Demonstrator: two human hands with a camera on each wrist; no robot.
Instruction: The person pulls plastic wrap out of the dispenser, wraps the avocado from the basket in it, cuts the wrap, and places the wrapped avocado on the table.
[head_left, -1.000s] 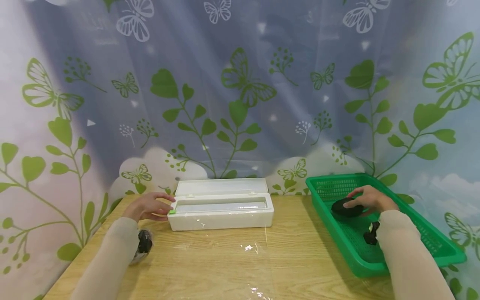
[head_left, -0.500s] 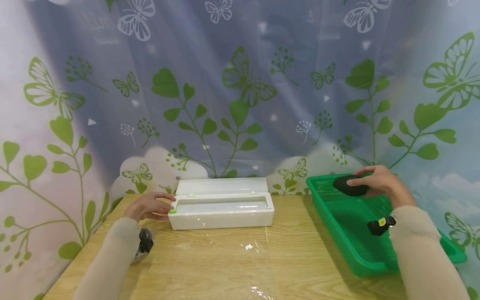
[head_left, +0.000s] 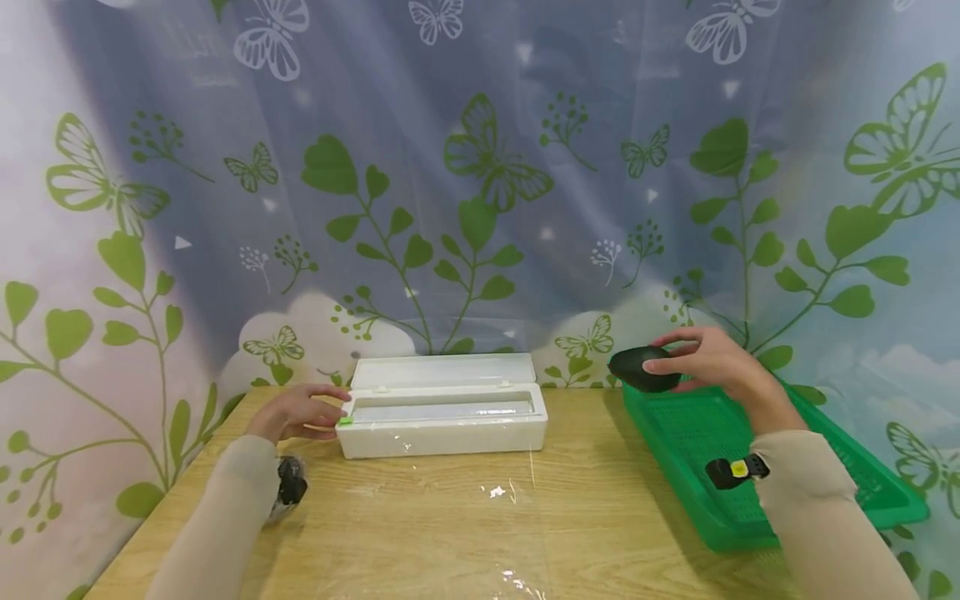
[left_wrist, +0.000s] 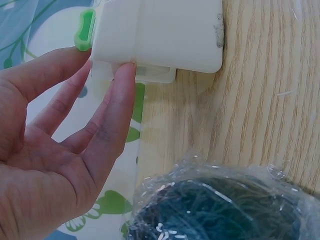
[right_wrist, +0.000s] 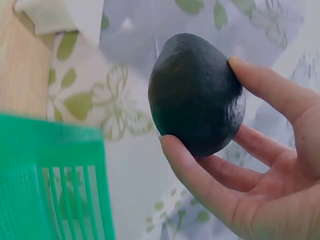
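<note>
A dark green avocado [head_left: 645, 369] is held by my right hand [head_left: 708, 367], raised over the left far corner of the green basket [head_left: 667, 475]. Thumb and fingers pinch its sides in the right wrist view, where the avocado [right_wrist: 195, 95] shows whole. A white cling film dispenser [head_left: 442, 442] stands on the table with its lid [head_left: 442, 372] up and a green slider [head_left: 346, 421] at its left end. My left hand [head_left: 300, 412] touches that end with fairly straight fingertips. The left wrist view shows the thumb beside the slider [left_wrist: 86, 30].
Below the left wrist lies a dark greenish thing wrapped in clear film [left_wrist: 215, 210], partly hidden in the head view. Clear film with shiny creases [head_left: 498, 493] spreads over the wooden table [head_left: 420, 533]. A patterned curtain [head_left: 480, 167] hangs close behind.
My right hand has lifted the avocado out of the green basket and carried it left toward the basket's far left corner. The left hand and the dispenser have stayed put.
</note>
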